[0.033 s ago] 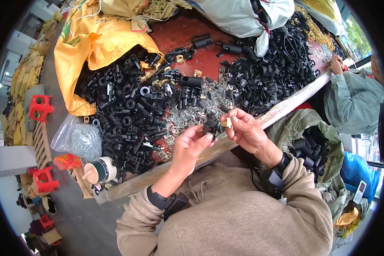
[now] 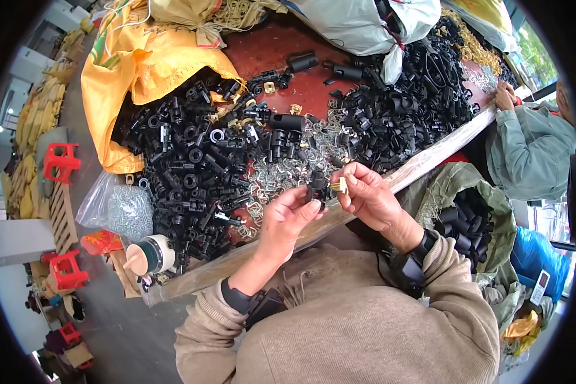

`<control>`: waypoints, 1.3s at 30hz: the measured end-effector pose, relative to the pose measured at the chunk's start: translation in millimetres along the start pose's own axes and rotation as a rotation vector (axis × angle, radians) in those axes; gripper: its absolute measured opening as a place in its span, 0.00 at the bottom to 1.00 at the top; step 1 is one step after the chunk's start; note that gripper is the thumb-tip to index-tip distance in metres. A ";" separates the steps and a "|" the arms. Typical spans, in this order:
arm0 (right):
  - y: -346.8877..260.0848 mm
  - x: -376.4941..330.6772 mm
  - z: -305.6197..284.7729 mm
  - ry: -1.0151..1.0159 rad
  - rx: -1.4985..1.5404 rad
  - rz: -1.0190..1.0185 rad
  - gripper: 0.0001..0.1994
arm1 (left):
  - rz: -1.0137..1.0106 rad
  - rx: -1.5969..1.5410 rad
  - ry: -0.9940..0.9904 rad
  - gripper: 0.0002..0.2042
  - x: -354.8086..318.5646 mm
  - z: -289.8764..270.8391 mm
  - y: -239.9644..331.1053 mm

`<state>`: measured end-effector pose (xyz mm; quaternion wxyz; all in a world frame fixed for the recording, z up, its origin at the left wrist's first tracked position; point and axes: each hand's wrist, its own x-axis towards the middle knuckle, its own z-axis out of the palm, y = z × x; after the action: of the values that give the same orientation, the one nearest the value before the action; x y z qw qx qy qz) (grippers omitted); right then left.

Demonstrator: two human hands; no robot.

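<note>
A person's left hand pinches a small black fitting between thumb and fingers, raised at the near edge of a red-topped table. The right hand pinches a small gold-coloured piece between thumb and forefinger, close to the fitting's right side; whether these 2 parts touch is too small to tell. Beyond the hands lie scattered bent silver wire clips. To their left is a heap of glossy black tubular parts, by an orange-yellow woven sack; to their right, a heap of small black pieces. Farther right, a co-worker in a grey-green jacket is at the table.
</note>
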<state>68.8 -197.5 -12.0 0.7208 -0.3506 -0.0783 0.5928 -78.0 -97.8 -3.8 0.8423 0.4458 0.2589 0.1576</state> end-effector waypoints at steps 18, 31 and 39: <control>18.3 -10.7 16.4 -0.004 -0.713 -0.437 0.06 | -0.048 -0.129 -0.059 0.16 -5.5 2.2 -15.1; -24.8 30.6 -22.3 0.170 -1.518 -0.434 0.08 | -0.208 -0.143 -0.082 0.11 2.3 -19.4 -7.9; -27.8 59.9 -42.9 0.273 -1.988 -0.646 0.12 | -0.191 -0.197 -0.059 0.11 0.7 -20.9 -14.0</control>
<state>130.7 -162.1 -45.3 0.2351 -0.8102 -0.5370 -0.0028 -88.9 -91.1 -25.4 0.9004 0.3385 0.2587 0.0882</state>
